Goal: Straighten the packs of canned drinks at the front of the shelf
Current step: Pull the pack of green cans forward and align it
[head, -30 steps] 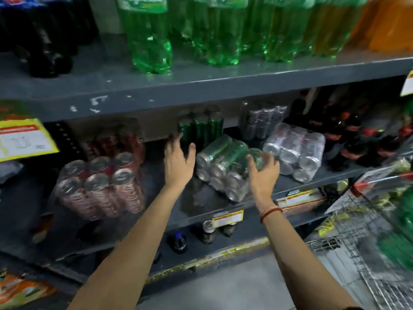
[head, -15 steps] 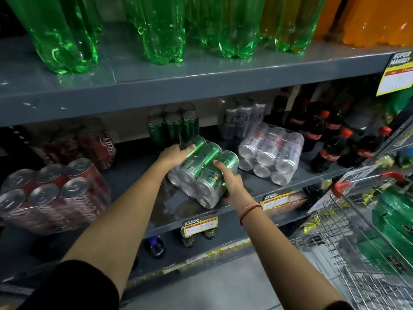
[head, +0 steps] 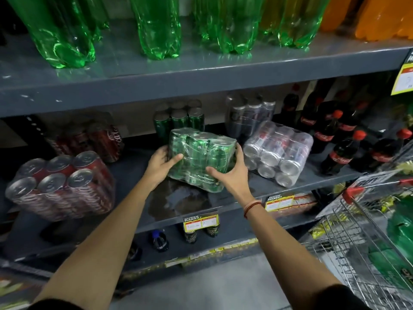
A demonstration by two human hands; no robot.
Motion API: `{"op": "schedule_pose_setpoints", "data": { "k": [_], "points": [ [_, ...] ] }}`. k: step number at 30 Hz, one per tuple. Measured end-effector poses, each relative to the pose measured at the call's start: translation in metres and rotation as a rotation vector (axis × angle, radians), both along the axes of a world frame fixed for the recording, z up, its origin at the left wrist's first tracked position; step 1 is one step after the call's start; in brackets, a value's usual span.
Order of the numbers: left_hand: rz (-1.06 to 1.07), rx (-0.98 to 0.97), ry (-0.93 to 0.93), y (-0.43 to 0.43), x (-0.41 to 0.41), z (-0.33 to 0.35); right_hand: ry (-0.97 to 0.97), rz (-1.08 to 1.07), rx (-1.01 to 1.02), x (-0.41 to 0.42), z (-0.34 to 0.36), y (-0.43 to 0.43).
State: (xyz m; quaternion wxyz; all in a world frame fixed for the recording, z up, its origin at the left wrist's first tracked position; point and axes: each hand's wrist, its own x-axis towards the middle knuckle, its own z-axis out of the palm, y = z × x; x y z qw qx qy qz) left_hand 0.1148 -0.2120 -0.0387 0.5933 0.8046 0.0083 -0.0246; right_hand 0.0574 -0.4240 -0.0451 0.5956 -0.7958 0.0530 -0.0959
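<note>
I have both hands clamped on the green can pack (head: 201, 158), which sits near the front middle of the grey shelf (head: 312, 175). My left hand (head: 161, 163) grips its 9 o'clock side, thumb laid across the wrap, and my right hand (head: 232, 173) holds the 3 o'clock side, fingers curled over the top corner and thumb on the front face. The pack is tipped, its can tops facing up and slightly toward me; I cannot tell whether its bottom edge touches the shelf.

At 3 o'clock from it, just beside my right hand, the silver can pack (head: 278, 154) lies on its side with the can ends facing out. At 9 o'clock, well apart, the red can pack (head: 60, 185) also lies on its side at the shelf front. At 12 o'clock, behind the held pack, a second pack of green cans (head: 178, 120) stands upright. Cola bottles (head: 335, 151) stand at the right end. A wire trolley (head: 368, 253) is at 4 o'clock, near my right forearm.
</note>
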Motion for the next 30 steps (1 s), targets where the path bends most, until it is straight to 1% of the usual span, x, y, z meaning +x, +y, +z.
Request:
{"op": "schedule_pose_setpoints", "data": {
  "k": [4, 10, 15, 18, 19, 22, 23, 24, 25, 27, 28, 30],
  "points": [
    [0.067, -0.077, -0.002, 0.007, -0.014, -0.014, -0.036, 0.035, -0.054, -0.012, -0.008, 0.0],
    [0.058, -0.132, -0.01, 0.019, -0.031, -0.032, -0.116, 0.047, -0.142, -0.022, -0.028, 0.005],
    [0.091, -0.175, -0.011, 0.016, -0.04, -0.037, -0.156, 0.083, -0.138, -0.025, -0.031, 0.003],
    [0.112, -0.184, 0.019, 0.013, -0.047, -0.03, -0.137, 0.112, -0.11, -0.025, -0.027, -0.003],
    [0.171, -0.195, 0.015, 0.01, -0.052, -0.028, -0.124, 0.119, -0.069, -0.026, -0.024, -0.005],
    [0.535, -0.209, -0.066, -0.01, -0.083, -0.032, -0.121, 0.114, 0.12, -0.022, -0.015, -0.008],
    [0.607, -0.229, -0.106, -0.023, -0.099, -0.035, -0.107, 0.095, 0.16, -0.015, -0.013, -0.008],
    [0.613, -0.256, -0.13, -0.04, -0.114, -0.036, -0.087, 0.094, 0.188, -0.008, -0.01, -0.009],
    [0.563, -0.298, -0.119, -0.058, -0.127, -0.037, -0.055, 0.107, 0.211, 0.0, -0.006, -0.01],
    [0.399, -0.368, -0.011, -0.091, -0.143, -0.034, -0.009, 0.152, 0.241, 0.013, 0.0, -0.013],
    [0.33, -0.367, 0.046, -0.103, -0.144, -0.031, 0.002, 0.162, 0.242, 0.018, 0.001, -0.015],
    [0.258, -0.366, 0.111, -0.118, -0.14, -0.025, 0.012, 0.164, 0.257, 0.021, 0.001, -0.016]
  ]
}}
